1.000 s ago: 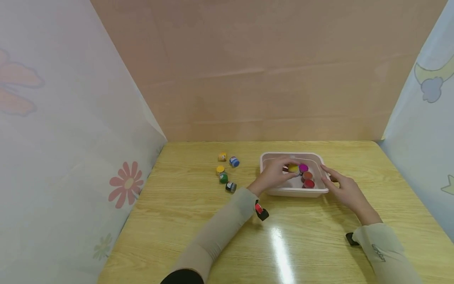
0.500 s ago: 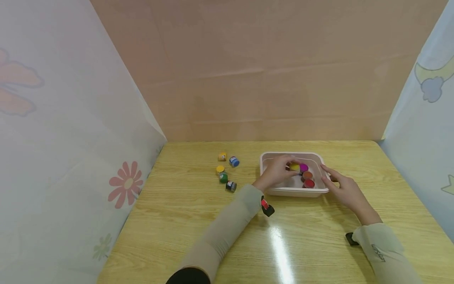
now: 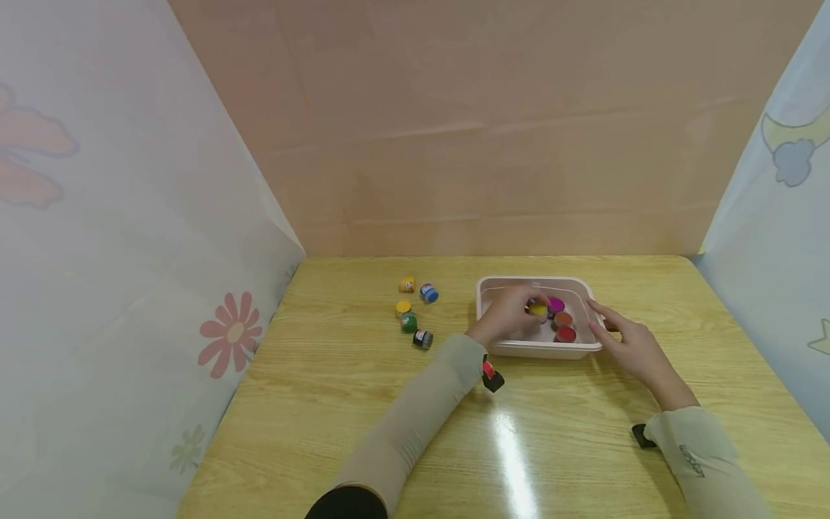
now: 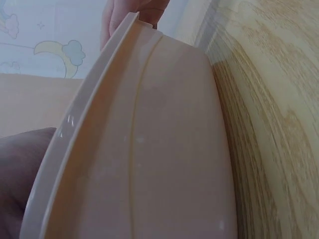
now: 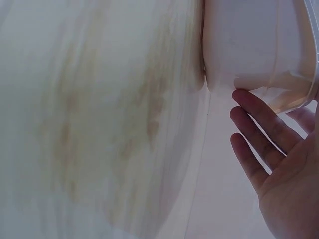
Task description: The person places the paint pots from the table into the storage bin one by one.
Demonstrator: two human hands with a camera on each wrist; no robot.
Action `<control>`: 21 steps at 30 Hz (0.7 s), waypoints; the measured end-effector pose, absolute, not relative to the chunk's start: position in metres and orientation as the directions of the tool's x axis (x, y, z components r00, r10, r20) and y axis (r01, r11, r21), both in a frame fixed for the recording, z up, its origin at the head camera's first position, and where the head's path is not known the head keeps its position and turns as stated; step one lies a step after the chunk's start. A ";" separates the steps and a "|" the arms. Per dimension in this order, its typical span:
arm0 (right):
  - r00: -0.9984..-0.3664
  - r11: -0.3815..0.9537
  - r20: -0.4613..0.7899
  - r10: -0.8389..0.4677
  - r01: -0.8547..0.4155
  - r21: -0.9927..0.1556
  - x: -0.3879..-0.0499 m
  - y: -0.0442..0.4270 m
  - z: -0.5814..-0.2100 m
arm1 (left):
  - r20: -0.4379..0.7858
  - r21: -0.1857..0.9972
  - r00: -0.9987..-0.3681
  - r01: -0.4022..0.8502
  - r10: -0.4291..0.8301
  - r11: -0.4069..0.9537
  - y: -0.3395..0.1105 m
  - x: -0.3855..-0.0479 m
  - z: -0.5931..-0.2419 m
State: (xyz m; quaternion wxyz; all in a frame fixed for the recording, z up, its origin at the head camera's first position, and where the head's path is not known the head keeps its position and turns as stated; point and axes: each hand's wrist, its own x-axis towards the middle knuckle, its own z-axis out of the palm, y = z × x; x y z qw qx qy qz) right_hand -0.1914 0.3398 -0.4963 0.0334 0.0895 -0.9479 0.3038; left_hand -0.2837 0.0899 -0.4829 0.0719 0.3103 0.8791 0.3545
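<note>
My left hand [image 3: 509, 315] reaches over the near rim of the pale pink tray [image 3: 541, 350] and pinches a yellow-lidded jar [image 3: 538, 310] inside it. Close by the yellow one lie a purple jar [image 3: 555, 305], an orange-brown jar [image 3: 563, 319] and a red jar [image 3: 566, 334]. My right hand [image 3: 637, 353] touches the tray's right end, thumb and forefinger at the rim. In the right wrist view its other fingers [image 5: 259, 114] are extended by the tray's outer wall [image 5: 244, 45]. The left wrist view shows the tray wall [image 4: 174, 134]; the jars are hidden there.
Left of the tray, on the wooden table [image 3: 311, 360], lie an orange-yellow jar [image 3: 406, 285], a blue jar [image 3: 429, 293], a yellow-lidded jar [image 3: 403, 308], a green jar [image 3: 408, 323] and a black-and-clear jar [image 3: 423, 339]. Papered walls stand behind and at both sides.
My left hand has shifted slightly to the right inside the tray, bringing the yellow-lidded jar closer to the purple one. My right hand and the tray have stayed in place.
</note>
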 end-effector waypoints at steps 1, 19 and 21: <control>-0.982 0.800 0.116 -0.150 -0.189 -0.569 -0.191 0.340 -0.496 | 0.081 0.670 -0.799 0.486 0.595 0.561 0.091 -0.283 -0.483; -0.981 0.804 0.124 -0.148 -0.193 -0.563 -0.192 0.339 -0.496 | 0.080 0.554 -0.782 0.550 0.618 0.624 0.106 -0.291 -0.495; -0.981 0.804 0.130 -0.146 -0.194 -0.562 -0.191 0.339 -0.497 | 0.073 0.529 -0.778 0.561 0.624 0.637 0.107 -0.290 -0.495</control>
